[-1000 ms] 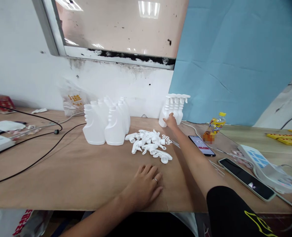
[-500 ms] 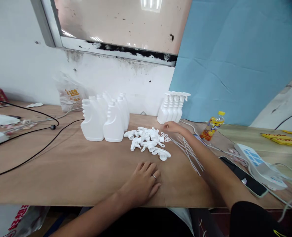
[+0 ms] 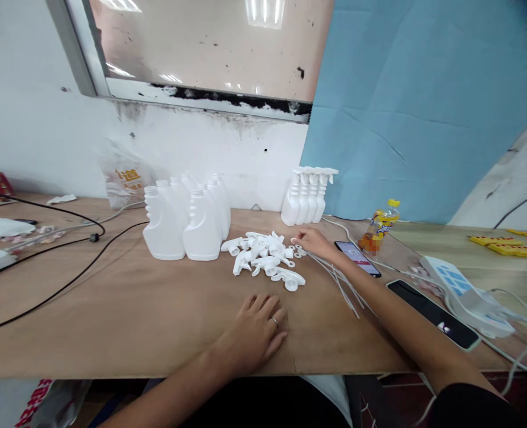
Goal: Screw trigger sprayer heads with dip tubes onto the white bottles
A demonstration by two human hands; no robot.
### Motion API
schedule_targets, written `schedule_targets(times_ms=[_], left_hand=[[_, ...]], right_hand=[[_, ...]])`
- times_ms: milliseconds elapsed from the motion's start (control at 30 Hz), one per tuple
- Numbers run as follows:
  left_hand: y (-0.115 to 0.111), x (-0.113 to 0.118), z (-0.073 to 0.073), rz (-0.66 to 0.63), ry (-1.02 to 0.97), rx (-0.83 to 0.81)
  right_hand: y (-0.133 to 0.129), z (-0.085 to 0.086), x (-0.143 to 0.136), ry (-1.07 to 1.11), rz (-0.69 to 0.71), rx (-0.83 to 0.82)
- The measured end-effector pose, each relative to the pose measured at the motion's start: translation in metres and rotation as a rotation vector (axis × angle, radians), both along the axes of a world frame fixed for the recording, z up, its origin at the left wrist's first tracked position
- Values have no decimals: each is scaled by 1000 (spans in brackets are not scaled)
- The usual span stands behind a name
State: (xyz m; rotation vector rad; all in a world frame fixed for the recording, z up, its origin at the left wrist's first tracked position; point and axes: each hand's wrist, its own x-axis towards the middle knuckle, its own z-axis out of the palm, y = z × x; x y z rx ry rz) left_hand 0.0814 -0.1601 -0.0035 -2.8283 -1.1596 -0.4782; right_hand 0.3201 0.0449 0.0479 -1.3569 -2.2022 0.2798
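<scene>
My left hand lies on the brown table near its front edge, palm down with fingers spread, a ring on one finger. My right hand reaches over the small white rings, its fingers drawn together at their edge; what sits between the fingertips is too small to make out. Left of it is a loose pile of white spray trigger heads. Thin white tubes lie partly beneath my right forearm. White bottles without tops stand in rows at the left. Several bottles with trigger heads fitted stand by the wall.
A drink bottle with a yellow cap stands at the right, near a lit phone. A dark phone and a white power strip lie farther right. Black cables cross the table's left side.
My right hand has shifted slightly right and down at the rings, its fingertips now lower among them. My left hand stays put. The view has shifted a little, and the lit phone shows more.
</scene>
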Motion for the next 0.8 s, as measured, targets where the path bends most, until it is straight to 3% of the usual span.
schedule_targets(times_ms=[133, 267, 433, 567, 700, 800], left_hand=[[0, 1, 2, 6, 0, -4], [-1, 1, 2, 3, 1, -15], [-1, -1, 2, 38, -80, -1], [0, -4, 5, 86, -243, 53], [0, -7, 7, 77, -330, -128], [1, -8, 6, 64, -373, -228]], right_hand=[[-70, -2, -1, 140, 270, -75], [-116, -22, -9, 163, 235, -70], [-133, -33, -16, 198, 181, -31], [-154, -30, -22, 371, 200, -170], [-173, -31, -35, 591, 227, -418], [-177, -37, -43, 646, 218, -392]])
